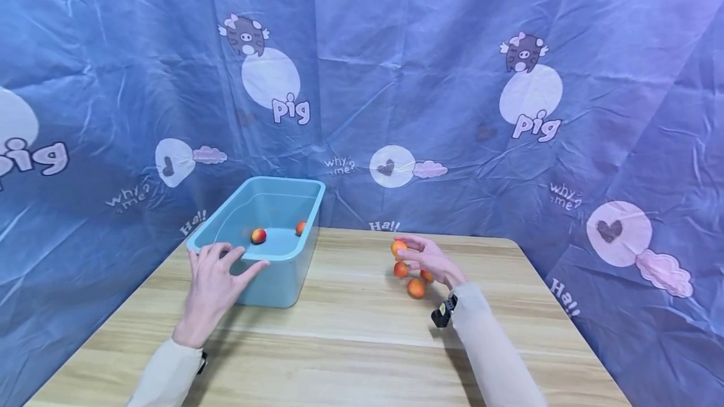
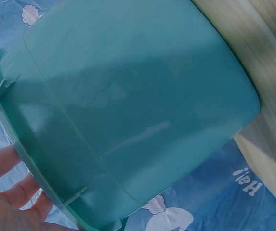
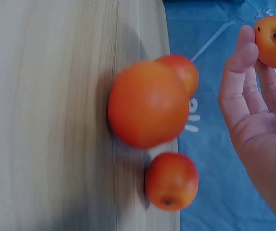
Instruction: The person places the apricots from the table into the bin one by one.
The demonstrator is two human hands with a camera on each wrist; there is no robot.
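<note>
My left hand (image 1: 210, 281) grips the near rim of a light-blue plastic bin (image 1: 269, 281), with its fingers bent over the edge; the left wrist view shows the bin's outer wall (image 2: 142, 106) close up. Inside the bin lie a red-and-yellow fruit (image 1: 258, 235) and an orange-red fruit (image 1: 301, 228). On the right, my right hand (image 1: 431, 261) pinches a small round orange fruit (image 3: 271, 42) between its fingertips, raised off the table. Below that hand, three more orange-red fruits rest close together: one in front (image 1: 416, 288), one at left (image 1: 401, 269) and one partly hidden (image 1: 427, 276).
Both stand on a light wood-grain table (image 1: 351, 344). A blue cloth (image 1: 362, 93) printed with pigs and lettering hangs behind and on both sides of it. My right wrist wears a black strap device (image 1: 444, 311).
</note>
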